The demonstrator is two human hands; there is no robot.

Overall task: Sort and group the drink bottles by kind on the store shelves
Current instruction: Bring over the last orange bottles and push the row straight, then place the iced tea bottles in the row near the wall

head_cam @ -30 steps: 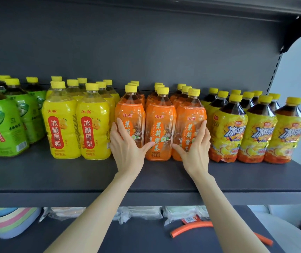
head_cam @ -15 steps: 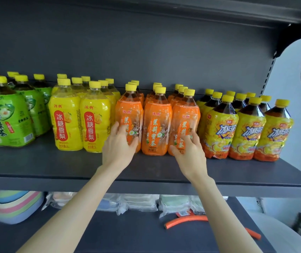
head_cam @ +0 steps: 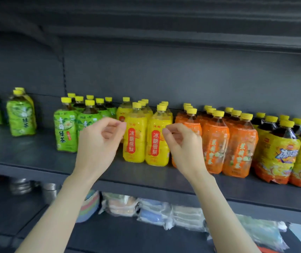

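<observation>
Bottles with yellow caps stand grouped by kind on the dark shelf [head_cam: 36, 154]. From left come green tea bottles [head_cam: 65, 132], yellow pear drink bottles [head_cam: 135, 141], orange tea bottles [head_cam: 217, 143] and dark iced tea bottles [head_cam: 277, 157] with yellow-orange labels. My left hand [head_cam: 100, 141] hovers in front of the seam between the green and yellow groups, fingers loosely curled, holding nothing. My right hand [head_cam: 180, 143] hovers between the yellow and orange groups, also loosely curled and empty. Neither hand touches a bottle.
More green bottles [head_cam: 21, 117] stand apart at the far left of the shelf, with a gap beside them. Below are stacked metal bowls [head_cam: 21, 186], coloured bowls [head_cam: 89, 205] and wrapped cloth packs [head_cam: 155, 210]. Another shelf hangs overhead.
Both hands have come off the orange bottles, lifted, and shifted left to flank the yellow bottles. The view has swung left, showing more green bottles.
</observation>
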